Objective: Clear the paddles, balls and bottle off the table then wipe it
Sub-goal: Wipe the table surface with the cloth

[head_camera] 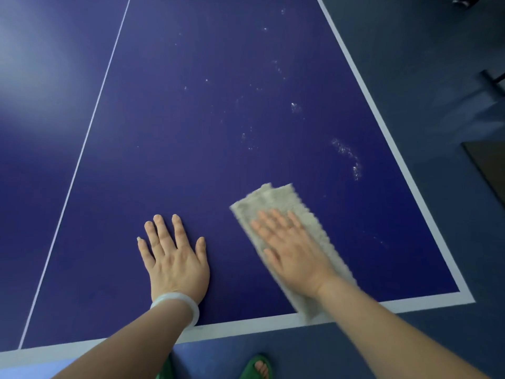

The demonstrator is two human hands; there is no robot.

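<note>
Green sandal (258, 366) toes show below the near edge, so the person stands close against the end of the table (191, 132). Just beyond a pale bracelet (177, 306), the left hand (176, 258) lies flat on the blue top, fingers straight and spread apart, holding nothing; it looks placed there as a prop for leaning forward. Beside it, near the right corner, the right hand (293, 253) presses palm-down on a folded beige cloth (276, 203), fingers straight and slightly apart, not curled round it. A flat palm spreads pressure over the whole fold. Hand and cloth are blurred, which suggests a wiping stroke. The cloth's near end overlaps the white border. Farther out, white flecks (347, 157) are scattered across the right half, unwiped. No paddles, balls or bottle show on the part in view, so clearing seems done.
</note>
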